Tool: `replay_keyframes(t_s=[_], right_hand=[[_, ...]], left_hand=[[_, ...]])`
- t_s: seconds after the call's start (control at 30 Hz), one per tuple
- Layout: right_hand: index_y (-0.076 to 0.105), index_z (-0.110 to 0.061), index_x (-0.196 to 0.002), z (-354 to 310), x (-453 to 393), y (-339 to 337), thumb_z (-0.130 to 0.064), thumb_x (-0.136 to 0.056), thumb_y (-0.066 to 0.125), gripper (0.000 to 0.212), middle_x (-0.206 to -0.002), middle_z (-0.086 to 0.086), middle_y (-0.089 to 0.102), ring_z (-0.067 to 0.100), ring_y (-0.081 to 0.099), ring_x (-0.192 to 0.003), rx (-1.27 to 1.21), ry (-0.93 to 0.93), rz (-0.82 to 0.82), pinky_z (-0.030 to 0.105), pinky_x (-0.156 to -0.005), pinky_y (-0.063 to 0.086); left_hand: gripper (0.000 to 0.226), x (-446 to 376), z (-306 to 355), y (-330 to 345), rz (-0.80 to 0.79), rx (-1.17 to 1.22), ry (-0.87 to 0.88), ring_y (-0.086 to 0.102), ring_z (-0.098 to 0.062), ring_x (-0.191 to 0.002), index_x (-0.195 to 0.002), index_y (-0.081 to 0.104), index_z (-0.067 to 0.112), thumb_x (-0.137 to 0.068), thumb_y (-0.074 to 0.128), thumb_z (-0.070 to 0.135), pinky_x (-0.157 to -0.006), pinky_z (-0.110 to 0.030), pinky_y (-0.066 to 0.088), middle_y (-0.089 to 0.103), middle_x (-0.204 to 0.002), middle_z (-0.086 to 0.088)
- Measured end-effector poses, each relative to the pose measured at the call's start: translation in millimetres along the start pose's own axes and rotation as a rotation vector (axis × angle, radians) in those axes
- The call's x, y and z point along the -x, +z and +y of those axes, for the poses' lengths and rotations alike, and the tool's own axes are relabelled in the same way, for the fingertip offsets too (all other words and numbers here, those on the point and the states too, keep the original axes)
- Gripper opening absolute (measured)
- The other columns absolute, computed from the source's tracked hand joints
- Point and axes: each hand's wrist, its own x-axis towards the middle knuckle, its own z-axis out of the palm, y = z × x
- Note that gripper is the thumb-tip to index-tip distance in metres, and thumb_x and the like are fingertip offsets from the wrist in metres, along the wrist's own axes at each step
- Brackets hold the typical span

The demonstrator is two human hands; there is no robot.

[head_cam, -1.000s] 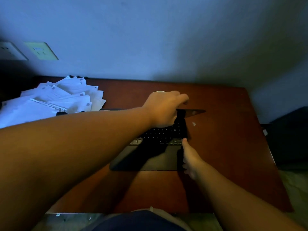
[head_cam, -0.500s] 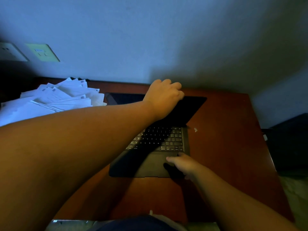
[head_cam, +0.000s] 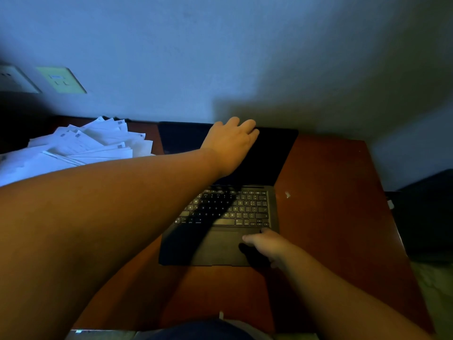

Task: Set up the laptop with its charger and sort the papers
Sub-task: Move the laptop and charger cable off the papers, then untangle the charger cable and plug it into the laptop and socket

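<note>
The left hand [head_cam: 231, 143] reaches from the lower left across the middle of the frame, the forearm filling much of the picture. The hand lies on the top edge of the laptop screen [head_cam: 267, 158], and its fingers curl over this edge and hold it. The right hand [head_cam: 266, 244] comes from the lower right and rests on the palm rest at the right of the trackpad [head_cam: 220, 244], with the thumb stretched toward the left and the fingers relaxed; it holds nothing. The two hands are well apart, one at the back of the laptop and one at the front.

There is one wooden desk [head_cam: 331, 217], filling the center and right of the frame, and one dark laptop [head_cam: 213, 251] in the middle of it, open, with the keyboard [head_cam: 235, 209] visible and the screen black. One loose pile of white papers [head_cam: 81, 146] lies at the upper left of the desk, just beside the laptop; the sheets are too many to count. Two wall plates [head_cam: 61, 81] sit on the wall at the upper left. I cannot see a charger.

Compared with half a second ago, the screen is tilted further back toward the wall, and the left hand has moved up with it. The right hand stays at nearly the same place on the palm rest.
</note>
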Motion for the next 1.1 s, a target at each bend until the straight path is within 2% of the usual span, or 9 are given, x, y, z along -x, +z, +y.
replay_keyframes(t_s=[0.1, 0.2, 0.37, 0.5, 0.7, 0.83, 0.9, 0.97, 1.1], right_hand=[[0.025, -0.016, -0.160, -2, 2, 0, -0.050, -0.095, 0.065, 0.084, -0.160, 0.014, 0.036, 0.037, 0.045, -0.137, 0.004, 0.006, -0.007, 0.041, -0.090, 0.038], [0.023, -0.016, -0.160, -2, 4, 3, -0.050, -0.095, 0.065, 0.085, -0.161, 0.014, 0.034, 0.036, 0.043, -0.139, 0.024, 0.002, -0.001, 0.040, -0.089, 0.037], [0.017, -0.018, -0.162, 2, 7, 9, -0.046, -0.095, 0.066, 0.088, -0.166, 0.013, 0.026, 0.036, 0.033, -0.148, 0.041, -0.014, 0.012, 0.047, -0.118, 0.034], [0.011, -0.020, -0.163, 3, 10, 11, -0.043, -0.095, 0.067, 0.091, -0.168, 0.012, 0.021, 0.036, 0.028, -0.151, 0.051, -0.027, 0.016, 0.048, -0.121, 0.030], [0.016, -0.018, -0.162, 6, 14, 17, -0.039, -0.096, 0.065, 0.085, -0.162, 0.011, 0.034, 0.033, 0.041, -0.144, 0.143, -0.052, 0.111, 0.041, -0.113, 0.042], [0.021, -0.023, -0.158, 4, 27, 29, -0.045, -0.094, 0.059, 0.077, -0.133, 0.004, 0.061, 0.025, 0.063, -0.115, 0.473, -0.146, 0.264, 0.040, -0.095, 0.055], [0.022, -0.025, -0.157, -4, 34, 40, -0.048, -0.094, 0.057, 0.075, -0.118, 0.001, 0.065, 0.021, 0.065, -0.103, 0.591, -0.241, 0.315, 0.038, -0.085, 0.058], [0.025, -0.027, -0.156, -17, 38, 52, -0.049, -0.094, 0.058, 0.073, -0.130, 0.002, 0.060, 0.023, 0.062, -0.112, 0.657, -0.329, 0.325, 0.039, -0.088, 0.057], [0.026, -0.031, -0.156, -51, 42, 78, -0.048, -0.093, 0.062, 0.075, -0.154, 0.001, 0.043, 0.027, 0.039, -0.143, 0.740, -0.487, 0.274, 0.046, -0.110, 0.046]], left_hand=[[0.079, 1, -1, 3, -0.022, 0.014, 0.002, 0.045, -0.032, -0.127, -0.159, 0.027, 0.023, -0.092, 0.068, 0.013, -0.080, -0.037, 0.039, 0.029, -0.161, -0.005], [0.098, 3, -2, 4, -0.111, 0.045, -0.028, 0.038, -0.040, -0.138, -0.163, 0.013, 0.029, -0.089, 0.072, 0.007, -0.097, -0.045, 0.046, 0.006, -0.172, -0.007], [0.109, 10, 1, 3, -0.191, 0.102, -0.062, 0.042, -0.043, -0.135, -0.164, 0.004, 0.034, -0.086, 0.069, -0.003, -0.086, -0.041, 0.045, -0.012, -0.173, -0.004], [0.107, 17, 0, 6, -0.179, 0.111, -0.060, 0.044, -0.041, -0.132, -0.164, 0.004, 0.034, -0.086, 0.066, -0.005, -0.078, -0.038, 0.038, -0.012, -0.173, -0.004], [0.100, 40, -10, 12, -0.156, 0.125, -0.077, 0.048, -0.041, -0.133, -0.163, 0.007, 0.032, -0.090, 0.070, 0.008, -0.094, -0.045, 0.049, 0.002, -0.173, -0.010], [0.096, 73, -22, 30, -0.156, 0.166, -0.125, 0.050, -0.040, -0.134, -0.162, 0.010, 0.032, -0.090, 0.073, 0.019, -0.102, -0.049, 0.047, 0.015, -0.170, -0.011], [0.093, 95, -30, 40, -0.173, 0.195, -0.160, 0.051, -0.040, -0.134, -0.162, 0.012, 0.032, -0.091, 0.073, 0.028, -0.105, -0.051, 0.045, 0.021, -0.169, -0.011], [0.088, 119, -40, 50, -0.186, 0.200, -0.213, 0.053, -0.040, -0.132, -0.161, 0.014, 0.032, -0.092, 0.069, 0.035, -0.104, -0.050, 0.046, 0.024, -0.168, -0.011], [0.081, 161, -68, 66, -0.236, 0.205, -0.332, 0.056, -0.040, -0.127, -0.160, 0.014, 0.032, -0.096, 0.062, 0.039, -0.097, -0.050, 0.049, 0.020, -0.168, -0.011]])
